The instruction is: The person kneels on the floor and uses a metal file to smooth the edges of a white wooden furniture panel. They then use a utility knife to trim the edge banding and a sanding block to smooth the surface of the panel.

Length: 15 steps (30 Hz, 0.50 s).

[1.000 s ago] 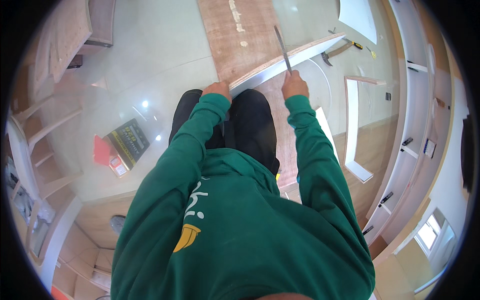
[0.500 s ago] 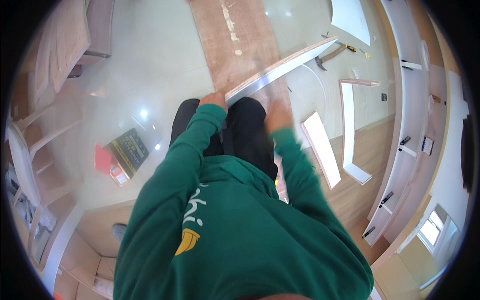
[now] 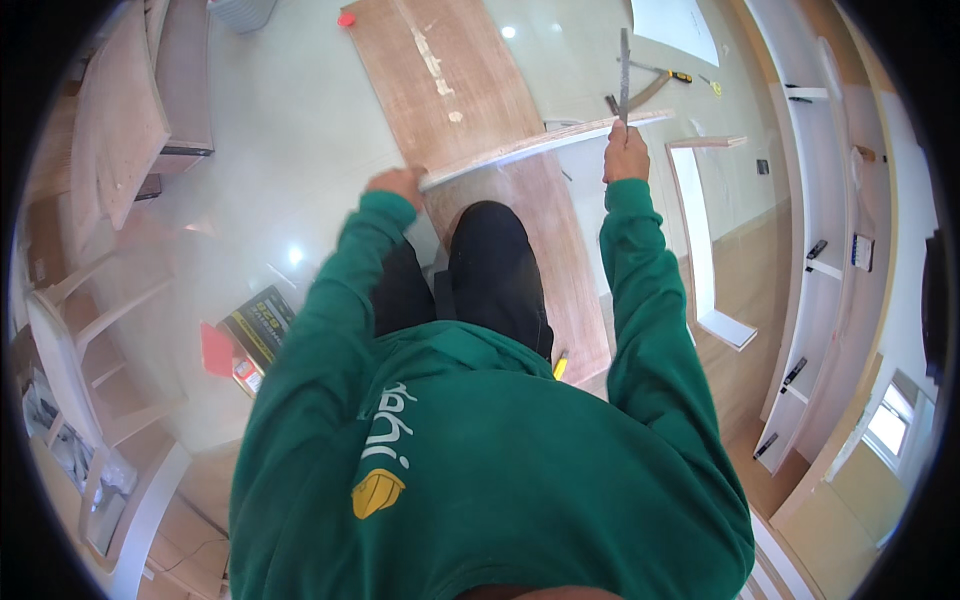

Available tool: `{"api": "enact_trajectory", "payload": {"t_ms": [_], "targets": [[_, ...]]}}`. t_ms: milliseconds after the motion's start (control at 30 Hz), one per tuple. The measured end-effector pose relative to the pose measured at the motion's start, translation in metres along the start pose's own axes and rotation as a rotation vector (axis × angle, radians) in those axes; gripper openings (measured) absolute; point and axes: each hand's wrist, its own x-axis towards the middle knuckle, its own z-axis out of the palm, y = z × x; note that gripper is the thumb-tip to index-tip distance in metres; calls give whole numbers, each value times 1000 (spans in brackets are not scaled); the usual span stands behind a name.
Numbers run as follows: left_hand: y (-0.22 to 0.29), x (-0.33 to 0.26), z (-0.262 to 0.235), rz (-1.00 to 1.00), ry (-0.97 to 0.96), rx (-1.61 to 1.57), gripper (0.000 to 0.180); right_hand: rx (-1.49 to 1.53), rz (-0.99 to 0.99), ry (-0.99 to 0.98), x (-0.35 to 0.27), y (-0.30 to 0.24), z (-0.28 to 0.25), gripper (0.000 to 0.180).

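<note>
Holding a metal file [image 3: 624, 70] upright, right hand [image 3: 626, 150] above board edge [image 3: 540, 145].

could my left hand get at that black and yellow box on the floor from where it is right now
Probably not without letting go. The left hand is up front gripping the end of the narrow board, while the black and yellow box lies apart on the floor, back beside the left elbow. Nothing blocks it, though.

My green sweatshirt [image 3: 480, 470] blocks most of my lap and the lower end of the long wooden board [image 3: 470, 120], whose far end is cut off at the top. My left hand [image 3: 397, 185] hides 1 end of the pale strip [image 3: 540, 148], and the small tools [image 3: 670, 78] beyond my right hand [image 3: 626, 152] are too tiny to name.
</note>
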Motion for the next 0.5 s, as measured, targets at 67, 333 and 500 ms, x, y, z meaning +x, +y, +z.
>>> {"api": "enact_trajectory", "payload": {"t_ms": [67,333,500], "targets": [[-15,9,-21,114,-38,-13,28,118,40,-41,-29,33,-4,43],[-46,-15,-27,180,-187,-141,29,216,34,-6,-155,115,12,34],[-48,-24,-15,104,-275,-245,31,151,6,-127,-186,77,5,28]]}}
